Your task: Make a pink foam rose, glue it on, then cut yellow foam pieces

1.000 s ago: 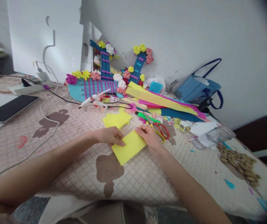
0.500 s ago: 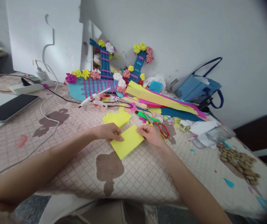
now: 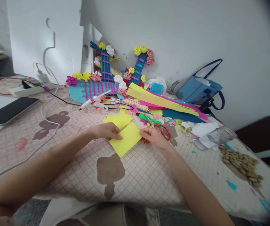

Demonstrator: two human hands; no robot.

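Note:
A flat yellow sheet of paper (image 3: pixel 125 140) is held just above the table, tilted, between my two hands. My left hand (image 3: pixel 111 131) pinches its left side, thumb on top and fingers underneath. At the upper right edge, my right hand (image 3: pixel 151 137) grips the sheet between thumb and fingers. Behind them lie yellow paper pieces (image 3: pixel 118 118), partly covered by the sheet. Red-handled scissors (image 3: pixel 165 131) rest just beyond my right hand, with a green-handled tool (image 3: pixel 146 117) beside them.
A white glue gun (image 3: pixel 94 103) stands behind, its cable running left. Flower-covered blue decorations (image 3: pixel 94 88) lean at the back. Long paper strips (image 3: pixel 160 99) lie to their right. A phone (image 3: pixel 12 110) sits at left; peanuts (image 3: pixel 240 164) and a clear plastic container (image 3: pixel 221 135) at right.
Both hands have moved slightly with the yellow sheet, a little left and up. My right fingers have shifted along the sheet's right edge.

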